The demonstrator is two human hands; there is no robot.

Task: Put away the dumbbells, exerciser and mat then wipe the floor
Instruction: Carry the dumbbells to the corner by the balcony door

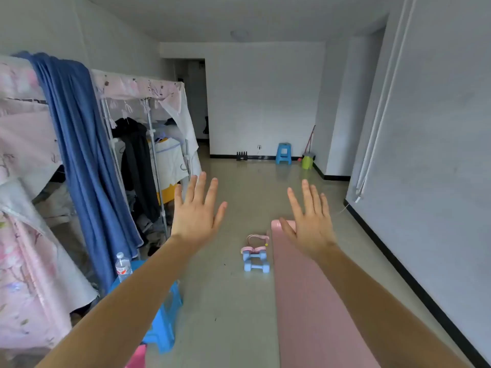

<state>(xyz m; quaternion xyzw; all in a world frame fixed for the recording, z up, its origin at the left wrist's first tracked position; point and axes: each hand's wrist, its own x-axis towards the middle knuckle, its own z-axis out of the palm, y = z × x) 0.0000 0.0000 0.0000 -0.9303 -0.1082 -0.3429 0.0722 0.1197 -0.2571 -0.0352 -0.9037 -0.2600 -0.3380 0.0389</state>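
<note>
Wardrobe holds dark clothes (dumbbells on floor)

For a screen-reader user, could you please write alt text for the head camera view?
The person's left hand and right hand are stretched forward, fingers spread, holding nothing. On the floor ahead lie a pink mat, with two blue dumbbells and a pink exerciser beside it. A fabric wardrobe stands on the left.

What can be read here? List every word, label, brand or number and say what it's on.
No text here is legible.
The water bottle has a red-and-white label, its print too blurred to read.
No lettering shows on the dumbbells, the mat or the wardrobe cover.
</note>
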